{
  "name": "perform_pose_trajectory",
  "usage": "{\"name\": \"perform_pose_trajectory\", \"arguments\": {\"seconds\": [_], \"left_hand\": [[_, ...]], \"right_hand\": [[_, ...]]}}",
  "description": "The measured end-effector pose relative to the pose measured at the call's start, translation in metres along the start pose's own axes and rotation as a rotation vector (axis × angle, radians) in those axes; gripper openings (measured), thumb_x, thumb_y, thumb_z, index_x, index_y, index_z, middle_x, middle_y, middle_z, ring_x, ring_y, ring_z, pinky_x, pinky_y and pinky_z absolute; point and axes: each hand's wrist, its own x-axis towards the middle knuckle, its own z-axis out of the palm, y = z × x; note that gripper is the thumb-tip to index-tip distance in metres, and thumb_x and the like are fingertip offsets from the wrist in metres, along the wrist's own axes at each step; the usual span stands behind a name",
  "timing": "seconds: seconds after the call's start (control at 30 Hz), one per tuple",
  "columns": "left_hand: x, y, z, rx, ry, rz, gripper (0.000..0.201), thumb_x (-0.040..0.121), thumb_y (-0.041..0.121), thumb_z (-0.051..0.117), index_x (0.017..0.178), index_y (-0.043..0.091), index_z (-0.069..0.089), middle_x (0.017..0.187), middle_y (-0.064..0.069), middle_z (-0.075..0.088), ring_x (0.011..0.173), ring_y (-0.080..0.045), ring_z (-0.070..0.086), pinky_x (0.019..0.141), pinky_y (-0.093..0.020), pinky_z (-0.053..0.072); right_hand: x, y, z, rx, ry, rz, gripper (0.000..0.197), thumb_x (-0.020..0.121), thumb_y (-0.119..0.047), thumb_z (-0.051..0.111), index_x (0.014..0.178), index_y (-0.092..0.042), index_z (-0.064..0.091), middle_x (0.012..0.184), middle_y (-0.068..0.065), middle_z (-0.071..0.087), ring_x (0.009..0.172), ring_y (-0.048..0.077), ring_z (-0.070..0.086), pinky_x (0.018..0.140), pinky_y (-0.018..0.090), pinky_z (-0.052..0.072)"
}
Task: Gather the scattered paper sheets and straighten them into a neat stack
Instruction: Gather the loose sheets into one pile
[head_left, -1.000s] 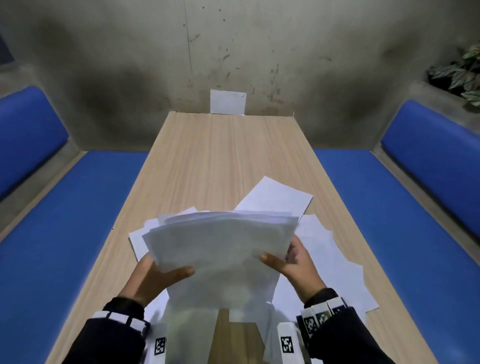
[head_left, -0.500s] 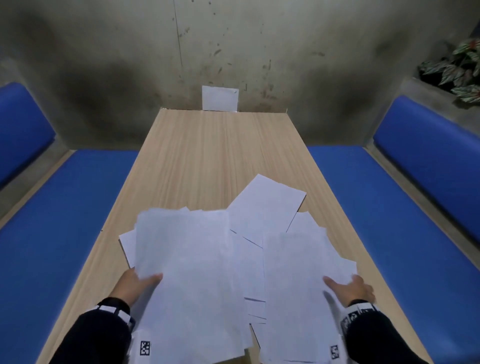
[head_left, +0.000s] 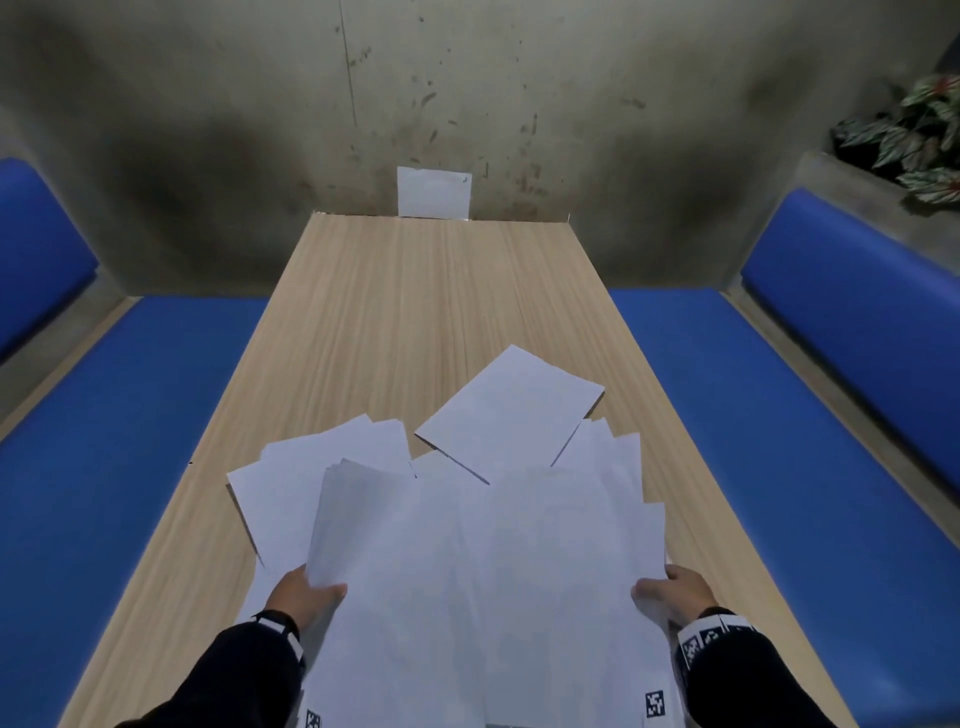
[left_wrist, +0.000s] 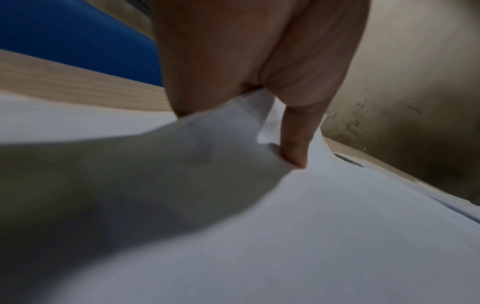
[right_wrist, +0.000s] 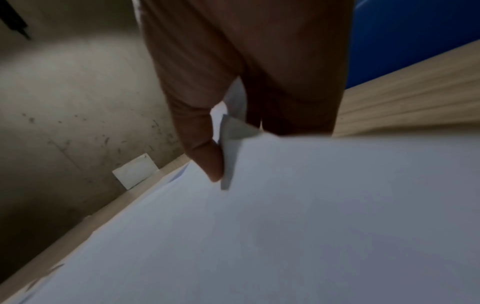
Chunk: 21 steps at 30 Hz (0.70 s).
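Both hands pinch the paper sheets (head_left: 467, 571): left hand (head_left: 304, 597) at the left edge, right hand (head_left: 675, 592) at the right; fingers underneath are hidden, and the bench (head_left: 415, 312) beneath too.

Bare far half of the table (head_left: 415, 291); sprawled paper sheets (head_left: 509, 415) across the near half.

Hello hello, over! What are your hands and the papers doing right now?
Left hand pinches paper sheets at their left edge; right hand pinches the right. Sheets fanned, not stacked. One sheet lies apart, farther up the table.
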Motion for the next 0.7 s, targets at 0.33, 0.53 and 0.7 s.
{"name": "perform_pose_trajectory", "arguments": {"seconds": [0.33,0.53,0.7], "left_hand": [[-0.001,0.0,0.0,-0.026,-0.003,0.013,0.04,0.05,0.025,0.052,0.085,0.006,0.054,0.088,-0.017,0.058,0.079,-0.029,0.053,0.07,-0.03,0.038],[0.007,-0.006,0.0,-0.014,-0.009,0.02,0.032,0.066,0.02,0.063,0.093,0.005,0.055,0.092,-0.017,0.059,0.086,-0.031,0.055,0.074,-0.032,0.039],[0.012,-0.009,0.002,0.012,0.01,0.025,0.015,0.078,0.008,0.06,0.091,0.004,0.055,0.091,-0.018,0.059,0.082,-0.03,0.053,0.069,-0.03,0.037]], "right_hand": [[-0.012,0.003,0.004,0.029,0.107,-0.135,0.035,0.088,0.011,0.056,0.122,0.01,0.058,0.109,0.02,0.063,0.096,0.033,0.062,0.091,0.041,0.05],[-0.031,-0.005,-0.047,0.125,0.228,-0.298,0.017,0.089,0.013,0.054,0.102,0.014,0.064,0.082,0.017,0.06,0.075,0.023,0.054,0.07,0.032,0.041],[-0.058,-0.001,-0.098,0.188,0.352,-0.38,0.014,0.083,0.007,0.064,0.075,-0.004,0.065,0.07,0.009,0.059,0.071,0.021,0.052,0.046,0.016,0.049]]}}
